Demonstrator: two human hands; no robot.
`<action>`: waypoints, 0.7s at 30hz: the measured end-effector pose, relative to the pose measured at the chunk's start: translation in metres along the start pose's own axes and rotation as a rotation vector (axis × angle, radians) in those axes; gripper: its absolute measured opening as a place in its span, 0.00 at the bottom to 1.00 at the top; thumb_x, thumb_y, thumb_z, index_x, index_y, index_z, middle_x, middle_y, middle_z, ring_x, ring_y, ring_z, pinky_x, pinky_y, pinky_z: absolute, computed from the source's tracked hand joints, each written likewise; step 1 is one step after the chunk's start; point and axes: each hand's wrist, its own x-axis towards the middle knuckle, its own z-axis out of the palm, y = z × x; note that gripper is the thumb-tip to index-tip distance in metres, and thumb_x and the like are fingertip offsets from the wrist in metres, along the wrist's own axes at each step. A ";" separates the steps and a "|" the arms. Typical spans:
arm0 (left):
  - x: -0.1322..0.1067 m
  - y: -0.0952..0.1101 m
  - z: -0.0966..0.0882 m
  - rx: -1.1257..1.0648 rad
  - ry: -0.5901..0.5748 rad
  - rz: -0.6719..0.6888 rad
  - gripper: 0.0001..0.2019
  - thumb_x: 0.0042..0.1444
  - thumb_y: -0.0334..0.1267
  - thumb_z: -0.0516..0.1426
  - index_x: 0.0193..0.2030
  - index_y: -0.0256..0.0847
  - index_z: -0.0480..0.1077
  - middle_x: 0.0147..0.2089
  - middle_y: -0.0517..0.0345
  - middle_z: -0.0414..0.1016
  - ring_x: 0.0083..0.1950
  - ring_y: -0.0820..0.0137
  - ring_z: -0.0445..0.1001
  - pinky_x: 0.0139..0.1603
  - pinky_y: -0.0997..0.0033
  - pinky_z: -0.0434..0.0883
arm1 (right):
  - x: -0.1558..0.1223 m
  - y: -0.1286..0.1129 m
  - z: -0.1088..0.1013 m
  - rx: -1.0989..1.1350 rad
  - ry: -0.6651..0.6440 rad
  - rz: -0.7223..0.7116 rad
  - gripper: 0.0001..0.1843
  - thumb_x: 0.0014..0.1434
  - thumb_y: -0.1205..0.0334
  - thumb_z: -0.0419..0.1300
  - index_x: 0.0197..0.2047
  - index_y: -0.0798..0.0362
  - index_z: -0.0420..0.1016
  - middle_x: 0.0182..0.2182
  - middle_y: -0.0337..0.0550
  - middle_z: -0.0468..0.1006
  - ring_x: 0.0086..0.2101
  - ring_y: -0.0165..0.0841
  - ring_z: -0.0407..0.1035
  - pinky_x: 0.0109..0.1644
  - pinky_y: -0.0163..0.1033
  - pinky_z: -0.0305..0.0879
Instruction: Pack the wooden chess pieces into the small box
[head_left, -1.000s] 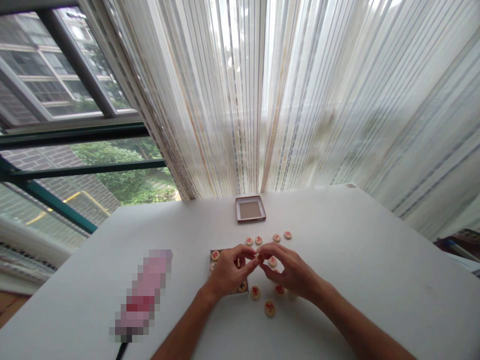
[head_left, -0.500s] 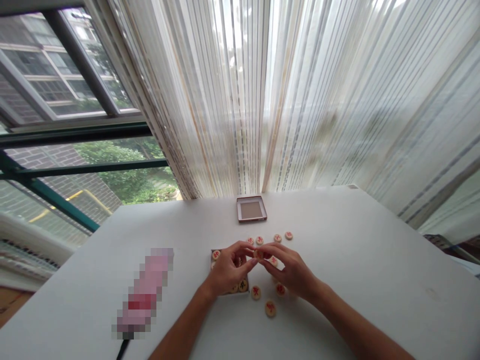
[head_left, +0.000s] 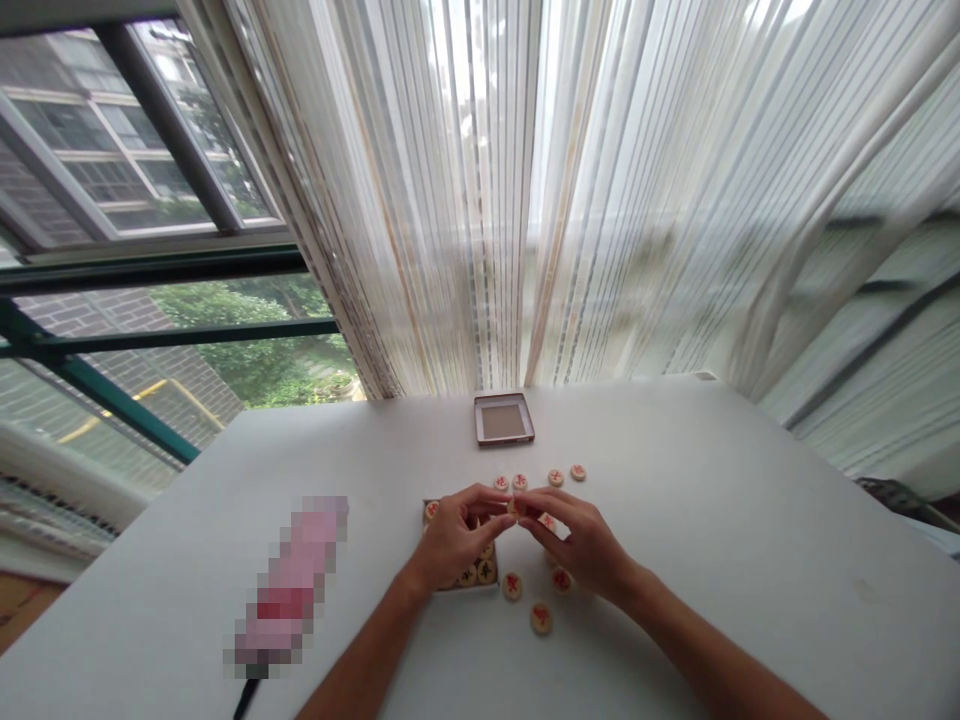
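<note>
My left hand [head_left: 455, 537] and my right hand [head_left: 581, 540] meet fingertip to fingertip above a white table [head_left: 712, 520]. Both pinch one round wooden chess piece [head_left: 515, 507] between them. Under my left hand lies a small shallow box [head_left: 480, 577] with several round pieces in it, partly hidden by the hand. Loose pieces with red characters lie on the table: several beyond the hands [head_left: 556, 477] and others near my right wrist, one at the front [head_left: 540, 617].
A square brown box lid [head_left: 503, 419] lies farther back near the curtain. A pink blurred object [head_left: 289, 585] with a dark cable lies at the left. Striped sheer curtains [head_left: 600, 190] hang behind the table; an open window is at the left.
The hands have stayed together over the box, shifting slightly; the pinched piece now sits between both sets of fingertips. The view has drifted a little.
</note>
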 end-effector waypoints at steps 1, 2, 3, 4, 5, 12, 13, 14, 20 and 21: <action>0.000 0.000 0.000 -0.011 -0.003 0.001 0.14 0.57 0.42 0.65 0.47 0.39 0.75 0.45 0.49 0.83 0.47 0.62 0.82 0.48 0.66 0.77 | 0.000 -0.001 0.000 0.005 -0.003 0.007 0.14 0.65 0.64 0.60 0.54 0.47 0.75 0.42 0.46 0.81 0.38 0.36 0.76 0.45 0.41 0.76; 0.000 0.000 0.000 -0.018 -0.004 0.002 0.14 0.57 0.42 0.65 0.47 0.39 0.75 0.46 0.49 0.83 0.47 0.62 0.82 0.49 0.65 0.77 | 0.000 -0.001 -0.001 0.009 -0.005 0.014 0.15 0.65 0.65 0.60 0.54 0.47 0.75 0.41 0.46 0.81 0.38 0.35 0.76 0.45 0.41 0.75; 0.000 -0.001 -0.001 -0.023 -0.004 0.002 0.14 0.57 0.42 0.65 0.47 0.39 0.75 0.46 0.49 0.83 0.47 0.62 0.81 0.49 0.65 0.77 | 0.000 -0.002 -0.001 0.014 -0.007 0.020 0.15 0.65 0.65 0.60 0.54 0.48 0.75 0.41 0.45 0.80 0.38 0.35 0.76 0.45 0.41 0.75; 0.000 -0.001 -0.001 -0.022 -0.002 0.002 0.14 0.57 0.41 0.65 0.47 0.39 0.75 0.46 0.49 0.83 0.47 0.62 0.81 0.48 0.66 0.76 | 0.001 -0.003 -0.001 0.020 -0.009 0.027 0.15 0.64 0.65 0.60 0.54 0.48 0.75 0.41 0.45 0.80 0.38 0.35 0.76 0.45 0.41 0.75; 0.000 -0.001 -0.001 -0.012 0.000 -0.001 0.14 0.57 0.41 0.65 0.48 0.39 0.75 0.46 0.49 0.83 0.47 0.62 0.81 0.47 0.67 0.76 | 0.001 -0.004 -0.001 0.030 -0.010 0.034 0.15 0.64 0.65 0.60 0.54 0.48 0.75 0.41 0.45 0.80 0.38 0.35 0.76 0.45 0.41 0.75; 0.001 -0.006 -0.004 0.133 0.041 -0.023 0.16 0.55 0.44 0.65 0.48 0.40 0.76 0.37 0.53 0.84 0.32 0.70 0.78 0.30 0.76 0.68 | 0.003 -0.007 0.001 0.257 0.005 0.166 0.09 0.64 0.62 0.61 0.49 0.49 0.75 0.40 0.44 0.80 0.39 0.35 0.77 0.47 0.41 0.76; 0.001 -0.006 -0.005 0.150 0.051 -0.018 0.16 0.55 0.45 0.65 0.47 0.40 0.76 0.36 0.53 0.84 0.31 0.71 0.76 0.29 0.76 0.67 | 0.003 -0.006 0.001 0.309 0.012 0.200 0.09 0.64 0.61 0.61 0.48 0.50 0.75 0.41 0.45 0.80 0.41 0.35 0.77 0.49 0.41 0.76; 0.001 -0.006 -0.005 0.167 0.063 -0.012 0.16 0.55 0.45 0.65 0.47 0.40 0.76 0.35 0.54 0.83 0.29 0.73 0.74 0.28 0.76 0.65 | 0.003 -0.005 0.002 0.359 0.019 0.232 0.10 0.64 0.60 0.62 0.48 0.50 0.75 0.41 0.45 0.80 0.41 0.36 0.77 0.50 0.42 0.76; 0.001 -0.003 -0.003 0.242 0.096 0.022 0.14 0.57 0.46 0.64 0.45 0.40 0.77 0.34 0.56 0.81 0.25 0.77 0.63 0.26 0.78 0.61 | 0.004 0.004 0.000 0.609 0.069 0.406 0.13 0.60 0.57 0.66 0.47 0.51 0.76 0.41 0.45 0.82 0.41 0.37 0.79 0.50 0.43 0.76; 0.001 -0.002 -0.003 0.248 0.098 0.028 0.14 0.57 0.46 0.64 0.45 0.40 0.77 0.34 0.57 0.80 0.25 0.77 0.62 0.26 0.78 0.60 | 0.005 0.004 0.000 0.637 0.071 0.428 0.14 0.60 0.57 0.67 0.47 0.51 0.76 0.41 0.45 0.83 0.41 0.38 0.80 0.50 0.44 0.76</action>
